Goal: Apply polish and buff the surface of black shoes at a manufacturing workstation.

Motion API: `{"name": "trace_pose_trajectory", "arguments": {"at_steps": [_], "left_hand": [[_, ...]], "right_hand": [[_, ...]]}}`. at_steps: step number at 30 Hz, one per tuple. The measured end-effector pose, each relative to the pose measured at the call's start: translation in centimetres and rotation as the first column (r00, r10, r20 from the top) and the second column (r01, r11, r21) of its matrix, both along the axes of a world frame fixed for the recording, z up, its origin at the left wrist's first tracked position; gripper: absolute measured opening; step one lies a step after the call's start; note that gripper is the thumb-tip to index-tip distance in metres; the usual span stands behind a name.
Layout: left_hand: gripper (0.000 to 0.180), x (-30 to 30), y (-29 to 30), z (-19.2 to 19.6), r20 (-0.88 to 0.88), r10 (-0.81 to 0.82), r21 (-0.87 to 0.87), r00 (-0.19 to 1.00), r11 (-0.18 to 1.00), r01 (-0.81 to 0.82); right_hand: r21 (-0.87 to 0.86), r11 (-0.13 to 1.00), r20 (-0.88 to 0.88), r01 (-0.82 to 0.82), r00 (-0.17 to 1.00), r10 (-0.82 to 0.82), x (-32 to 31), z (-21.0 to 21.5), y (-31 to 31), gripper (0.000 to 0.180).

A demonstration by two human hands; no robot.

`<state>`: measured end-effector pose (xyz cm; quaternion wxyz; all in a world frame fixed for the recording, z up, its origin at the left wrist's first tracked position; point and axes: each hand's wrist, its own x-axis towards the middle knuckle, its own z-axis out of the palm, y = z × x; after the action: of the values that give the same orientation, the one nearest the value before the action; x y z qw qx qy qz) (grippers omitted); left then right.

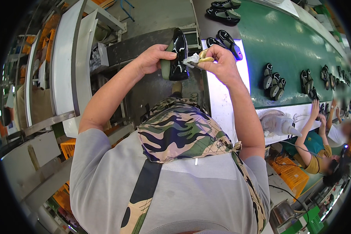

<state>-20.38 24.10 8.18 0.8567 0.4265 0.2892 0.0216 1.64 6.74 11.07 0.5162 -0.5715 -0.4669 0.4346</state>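
Note:
My left hand [155, 58] is closed around a glossy black shoe [179, 52] with a grey-green sole [165, 66]. The shoe is held upright off the table, with its sole side toward my left palm. Just right of it, my right hand [221, 64] pinches a crumpled white cloth or tissue [191, 60] close against the shoe's shiny side; whether it touches cannot be told. Yellow material covers or lies at the tips of the right fingers. A small dark piece shows beside the white wad, too small to name.
Beside my right arm is a white lit board [221, 97], by a green conveyor [273, 43] carrying several black shoes [274, 85]. A clear plastic bottle [279, 124] stands on the near ledge. Further right, another person's hands [315, 111] reach toward shoes. Metal shelving [66, 58] rises at left.

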Motion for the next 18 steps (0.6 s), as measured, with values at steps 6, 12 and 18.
{"name": "trace_pose_trajectory", "arguments": {"at_steps": [6, 12, 18], "left_hand": [[0.039, -1.9, -0.7, -1.5, -0.018, 0.115, -0.105, 0.993, 0.988, -0.116], [0.033, -3.2, -1.3, -2.7, -0.016, 0.255, -0.314, 0.967, 0.917, -0.247], [0.040, -4.6, -2.2, -1.0, 0.171, 0.355, -0.476, 0.919, 0.847, -0.238]], "right_hand": [[0.119, 0.990, 0.082, -0.077, 0.994, 0.067, -0.8, 0.2, -0.1, 0.023], [0.204, 0.968, 0.081, -0.146, 0.988, 0.132, -1.1, 0.3, 0.0, 0.024], [0.326, 0.926, 0.240, -0.192, 0.964, 0.115, -1.1, -0.8, 0.9, 0.024]]}}
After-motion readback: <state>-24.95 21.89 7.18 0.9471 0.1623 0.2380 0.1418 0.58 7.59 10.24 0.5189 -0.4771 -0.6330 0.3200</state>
